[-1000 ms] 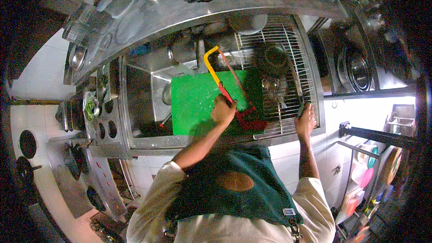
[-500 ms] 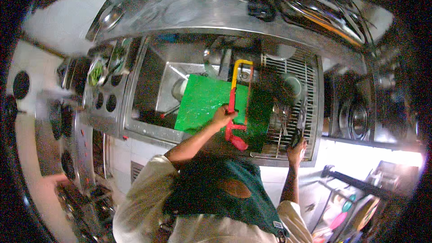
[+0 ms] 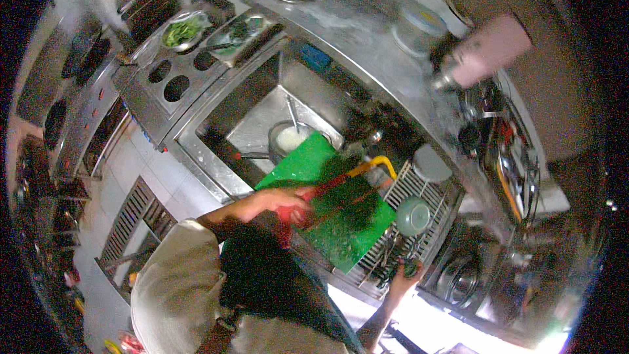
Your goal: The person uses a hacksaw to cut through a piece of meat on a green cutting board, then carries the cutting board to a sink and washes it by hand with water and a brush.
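My left hand is closed around the red part of a hacksaw. Its yellow frame end points up and to the right, over a green cutting board. The board lies slanted across the sink's near edge, with dark shadow over its middle. At the near end of the wire rack, my right hand has its fingers curled by a small dark greenish thing that I cannot make out. Several metal utensils lie beside it, and an upturned pale green bowl stands just beyond.
A metal pan with whitish contents sits in the sink basin. A white dish rests at the rack's far end. Beyond are a steel shelf and a pink bottle. Trays of greens stand far left.
My view has turned, so the sink and board now appear slanted. The left hand still grips the hacksaw. A long dark thing seen at the right hand earlier no longer shows clearly.
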